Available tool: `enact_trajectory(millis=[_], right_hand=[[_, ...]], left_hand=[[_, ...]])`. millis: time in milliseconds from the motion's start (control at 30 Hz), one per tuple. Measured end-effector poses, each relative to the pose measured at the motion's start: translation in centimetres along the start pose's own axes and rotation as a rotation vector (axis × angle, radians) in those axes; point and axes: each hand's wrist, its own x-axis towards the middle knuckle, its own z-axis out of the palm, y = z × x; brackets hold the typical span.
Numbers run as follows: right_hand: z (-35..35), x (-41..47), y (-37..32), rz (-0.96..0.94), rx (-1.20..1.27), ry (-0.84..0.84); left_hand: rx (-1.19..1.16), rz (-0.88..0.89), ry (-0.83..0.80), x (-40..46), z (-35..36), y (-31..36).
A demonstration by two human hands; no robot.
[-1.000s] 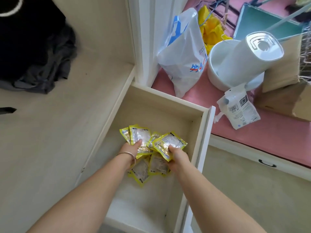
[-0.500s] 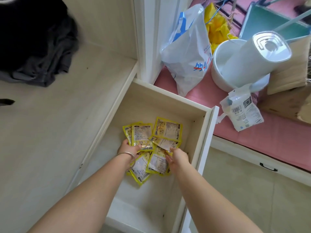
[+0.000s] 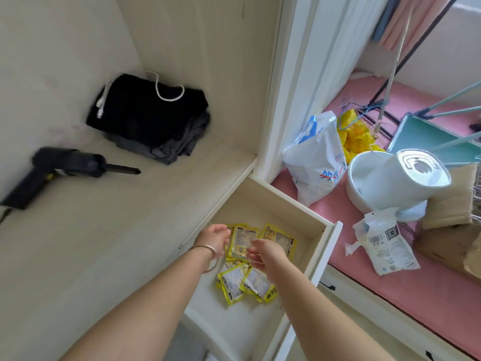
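Note:
Several yellow snack packets lie in a loose pile on the floor of an open white drawer. My left hand, with a silver bangle on the wrist, hovers over the pile's left edge with relaxed fingers. My right hand hangs above the middle of the pile, fingers loosely spread and holding nothing. Both hands partly hide the upper packets.
On the pale shelf to the left lie folded black and grey clothes and a black handheld tool. On the pink mat to the right are a white plastic bag, a white appliance and a white pouch.
Both hands have let go of the packets and lifted above the pile. The view has tilted up, showing more of the shelf and the black tool.

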Motion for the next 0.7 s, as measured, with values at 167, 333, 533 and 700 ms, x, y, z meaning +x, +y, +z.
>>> enact_trajectory(millis=[167, 333, 533, 700], right_hand=[[2.8, -5.3, -2.5, -0.213, -0.275, -0.189], [7.3, -10.4, -2.2, -0.363, -0.467, -0.371], [14.7, -16.6, 3.2, -0.530, -0.718, -0.567], [21.0, -23.5, 12.0, -0.578, -1.099, -0.986]], left_hand=[[-0.229, 0.073, 0.143, -5.8, -4.1, 1.1], [-0.414, 0.156, 0.339, -11.8, -9.3, -0.2], [-0.578, 0.173, 0.637, -20.7, -17.8, -6.6], [-0.661, 0.144, 0.948, -28.2, -24.1, -15.4]])
